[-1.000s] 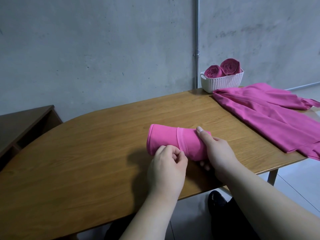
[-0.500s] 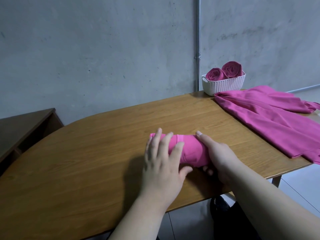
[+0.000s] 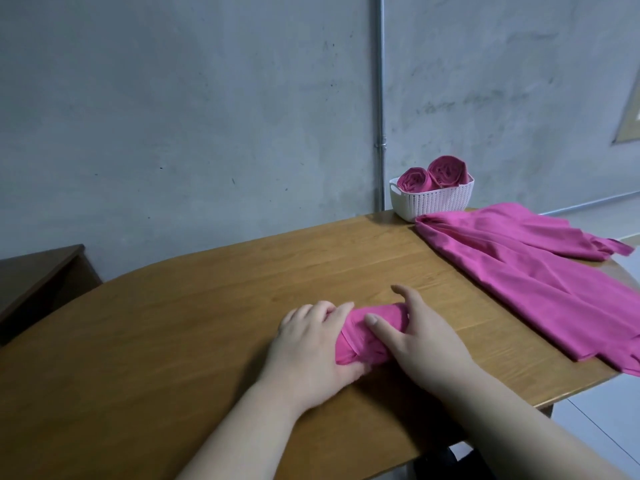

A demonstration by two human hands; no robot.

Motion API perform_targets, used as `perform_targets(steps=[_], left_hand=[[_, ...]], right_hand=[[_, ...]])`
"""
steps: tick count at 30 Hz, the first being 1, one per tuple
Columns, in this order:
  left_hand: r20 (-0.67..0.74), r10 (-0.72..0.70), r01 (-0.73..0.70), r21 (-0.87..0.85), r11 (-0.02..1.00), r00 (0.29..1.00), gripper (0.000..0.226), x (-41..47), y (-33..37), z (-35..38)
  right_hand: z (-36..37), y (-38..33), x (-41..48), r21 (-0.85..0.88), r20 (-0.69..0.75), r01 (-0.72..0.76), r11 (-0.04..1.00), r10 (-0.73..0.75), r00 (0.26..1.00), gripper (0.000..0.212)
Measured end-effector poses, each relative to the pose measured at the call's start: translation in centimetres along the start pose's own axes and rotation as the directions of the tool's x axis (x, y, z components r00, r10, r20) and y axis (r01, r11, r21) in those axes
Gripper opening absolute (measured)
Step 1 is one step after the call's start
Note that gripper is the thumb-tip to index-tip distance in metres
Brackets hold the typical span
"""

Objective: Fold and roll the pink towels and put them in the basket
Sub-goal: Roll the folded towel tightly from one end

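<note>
A rolled pink towel (image 3: pixel 360 341) lies on the wooden table (image 3: pixel 207 323) near its front edge, its long axis pointing away from me. My left hand (image 3: pixel 311 348) grips its left side, fingers over the top and thumb at the near end. My right hand (image 3: pixel 419 341) holds its right side, thumb across the top and fingers round the far end. A white woven basket (image 3: pixel 433 202) stands at the table's far right corner with two rolled pink towels (image 3: pixel 446 171) upright in it. Unrolled pink towels (image 3: pixel 536 282) lie spread on the right.
A grey concrete wall with a vertical pipe (image 3: pixel 381 98) stands behind the table. A dark wooden shelf (image 3: pixel 38 282) sits low at the left. Bare tabletop stretches between the roll and the basket.
My left hand went from lying flat on the roll to gripping its side. My right hand wrapped round the other side. The roll turned from crosswise to pointing away from me.
</note>
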State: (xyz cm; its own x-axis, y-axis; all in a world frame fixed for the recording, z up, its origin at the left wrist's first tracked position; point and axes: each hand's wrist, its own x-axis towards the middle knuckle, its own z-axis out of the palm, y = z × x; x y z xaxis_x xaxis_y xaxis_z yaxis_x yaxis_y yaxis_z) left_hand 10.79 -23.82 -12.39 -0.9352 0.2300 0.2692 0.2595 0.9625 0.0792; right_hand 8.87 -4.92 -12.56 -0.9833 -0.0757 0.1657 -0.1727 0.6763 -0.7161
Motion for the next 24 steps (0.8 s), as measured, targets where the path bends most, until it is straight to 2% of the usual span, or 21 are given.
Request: perform_targets(steps=[2,5,10,14,17,21,24], left_hand=[[0.014,0.003,-0.003,0.022,1.000,1.000,0.101,0.4,-0.3,0.4],[-0.001,0.005,-0.005,-0.012,1.000,1.000,0.099,0.7,-1.3,0.9],[0.019,0.010,-0.005,-0.227,0.974,1.000,0.091,1.8,-2.3,1.5],[-0.130,-0.058,-0.017,-0.515,0.857,0.990,0.077,5.5,-2.5,2.7],[-0.240,-0.054,-0.096,-0.568,0.817,0.969,0.074,10.7,-1.9,3.1],[-0.431,-0.043,-0.189,-0.481,0.856,0.901,0.069,19.3,-1.3,2.9],[-0.534,-0.093,-0.123,-0.356,0.926,0.841,0.067,26.3,-1.3,1.9]], right_hand=[[0.2,0.6,0.9,0.012,-0.044,-0.002,1.000,0.003,0.999,0.072],[0.2,0.8,2.5,0.030,-0.088,-0.022,0.999,0.025,0.996,0.057],[-0.5,2.3,6.3,0.188,-0.177,-0.117,0.975,0.151,0.973,0.043],[-2.8,3.2,10.4,0.334,-0.246,-0.122,0.935,0.211,0.946,0.041],[-4.6,4.2,14.3,0.415,-0.277,-0.100,0.905,0.230,0.933,0.044],[-7.3,4.9,20.1,0.326,-0.272,-0.013,0.945,0.107,0.956,0.065],[-9.3,6.0,23.7,0.118,-0.290,0.005,0.993,0.030,0.957,0.058]])
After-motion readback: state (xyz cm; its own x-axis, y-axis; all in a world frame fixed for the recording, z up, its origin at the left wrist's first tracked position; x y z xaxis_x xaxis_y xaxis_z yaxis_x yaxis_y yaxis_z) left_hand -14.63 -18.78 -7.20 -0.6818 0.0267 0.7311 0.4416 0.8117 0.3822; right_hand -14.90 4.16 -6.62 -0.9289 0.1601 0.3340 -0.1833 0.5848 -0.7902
